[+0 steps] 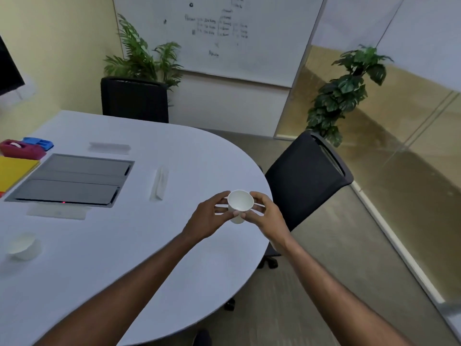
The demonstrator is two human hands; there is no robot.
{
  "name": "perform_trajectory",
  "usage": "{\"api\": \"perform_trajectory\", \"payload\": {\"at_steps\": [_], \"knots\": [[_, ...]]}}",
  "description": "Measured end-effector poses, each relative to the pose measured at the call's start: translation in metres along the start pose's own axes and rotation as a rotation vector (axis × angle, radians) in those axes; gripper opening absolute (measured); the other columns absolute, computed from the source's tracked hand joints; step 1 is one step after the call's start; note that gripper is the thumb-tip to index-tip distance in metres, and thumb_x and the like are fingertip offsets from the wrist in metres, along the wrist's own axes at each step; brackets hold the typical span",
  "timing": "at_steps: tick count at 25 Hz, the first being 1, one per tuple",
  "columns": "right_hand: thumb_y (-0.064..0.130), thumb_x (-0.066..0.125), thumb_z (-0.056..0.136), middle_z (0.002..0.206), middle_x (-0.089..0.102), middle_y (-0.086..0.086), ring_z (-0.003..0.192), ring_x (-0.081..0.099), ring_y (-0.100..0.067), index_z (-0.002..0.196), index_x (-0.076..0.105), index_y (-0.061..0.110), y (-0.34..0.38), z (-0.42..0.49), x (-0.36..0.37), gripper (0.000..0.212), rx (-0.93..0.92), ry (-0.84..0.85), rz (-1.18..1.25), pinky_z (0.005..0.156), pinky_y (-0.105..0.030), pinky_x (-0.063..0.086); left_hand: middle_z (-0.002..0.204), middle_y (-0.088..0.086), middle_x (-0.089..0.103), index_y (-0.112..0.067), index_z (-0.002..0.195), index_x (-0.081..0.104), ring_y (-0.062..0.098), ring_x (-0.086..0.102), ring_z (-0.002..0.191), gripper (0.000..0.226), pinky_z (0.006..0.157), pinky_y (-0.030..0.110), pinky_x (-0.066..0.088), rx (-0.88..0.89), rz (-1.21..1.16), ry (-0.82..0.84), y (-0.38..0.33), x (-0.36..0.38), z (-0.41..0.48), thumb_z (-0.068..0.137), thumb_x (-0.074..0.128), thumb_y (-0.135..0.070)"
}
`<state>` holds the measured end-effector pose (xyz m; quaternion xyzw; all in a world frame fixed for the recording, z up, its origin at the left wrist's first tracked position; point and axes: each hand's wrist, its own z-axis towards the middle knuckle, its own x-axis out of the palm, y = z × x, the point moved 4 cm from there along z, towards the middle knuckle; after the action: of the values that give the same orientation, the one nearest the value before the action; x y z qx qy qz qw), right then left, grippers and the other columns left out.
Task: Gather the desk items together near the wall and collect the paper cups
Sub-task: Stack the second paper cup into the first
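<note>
white paper cup [240,204] held upright over the rounded end of the pale grey table [149,245], mouth tipped slightly toward the camera. left hand [208,218] curled round the cup's left side, thumb on the near wall. right hand [265,216] curled round the right side, thumb beside the left thumb; both grips closed on the cup, forearms bare.

second paper cup [22,247] standing on the table at far left, blurred, well apart from the held one.

dark grey recessed panel [72,179] set in the tabletop, a small red light at its near edge. yellow folder [15,171] just left of the panel. maroon tape dispenser [21,149] beyond the folder, with a blue desk item [38,143] just behind it, kind not clear. three clear plastic holders on the table: one [109,147] beyond the panel, one [159,183] to its right, one [57,211] in front of it.

black chair [134,99] at the far side of the table; second black chair [306,178] at the rounded end, just right of the hands. whiteboard [219,33] with faint writing on the far wall. potted fern [142,53] behind the far chair, leafy plant [346,88] beside the glass partition at right.
</note>
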<state>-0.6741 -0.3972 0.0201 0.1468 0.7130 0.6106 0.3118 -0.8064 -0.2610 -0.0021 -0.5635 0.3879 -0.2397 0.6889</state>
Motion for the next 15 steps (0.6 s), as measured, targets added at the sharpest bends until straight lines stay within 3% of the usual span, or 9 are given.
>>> {"api": "perform_trajectory", "payload": {"at_steps": [4,9,13,15], "knots": [[0.031,0.084,0.077,0.133,0.057,0.012,0.125,0.055,-0.008,0.134,0.051,0.03,-0.019,0.067,-0.022,0.066,0.044,0.015,0.002,0.1,-0.033,0.053,0.13,-0.009,0.065,-0.033,0.137,0.052,0.008,0.068,0.109,0.066,0.093,0.034,0.059,-0.033,0.023,-0.034,0.024,0.018,0.07,0.078,0.078,-0.048],[0.028,0.085,0.077,0.135,0.055,0.012,0.124,0.054,-0.007,0.136,0.05,0.028,-0.027,0.151,-0.038,0.068,0.063,0.074,-0.008,0.097,-0.027,0.052,0.135,-0.005,0.063,-0.029,0.14,0.049,0.009,0.069,0.108,0.069,0.092,0.033,0.059,-0.093,0.002,-0.107,0.045,0.029,0.14,0.079,0.077,-0.048],[0.029,0.085,0.076,0.133,0.057,0.013,0.122,0.055,-0.005,0.133,0.052,0.031,-0.05,0.223,-0.032,0.066,0.079,0.165,-0.011,0.093,-0.022,0.052,0.136,-0.008,0.061,-0.031,0.14,0.047,0.0,0.067,0.102,0.068,0.079,0.012,0.055,-0.174,0.009,-0.202,0.073,0.029,0.187,0.08,0.076,-0.049],[0.028,0.085,0.075,0.133,0.059,0.012,0.123,0.056,-0.006,0.133,0.053,0.03,-0.064,0.262,-0.026,0.066,0.086,0.244,0.006,0.095,-0.024,0.053,0.136,-0.009,0.061,-0.033,0.139,0.047,-0.006,0.066,0.098,0.068,0.076,0.008,0.053,-0.223,0.008,-0.27,0.09,0.028,0.207,0.08,0.076,-0.05]]}}
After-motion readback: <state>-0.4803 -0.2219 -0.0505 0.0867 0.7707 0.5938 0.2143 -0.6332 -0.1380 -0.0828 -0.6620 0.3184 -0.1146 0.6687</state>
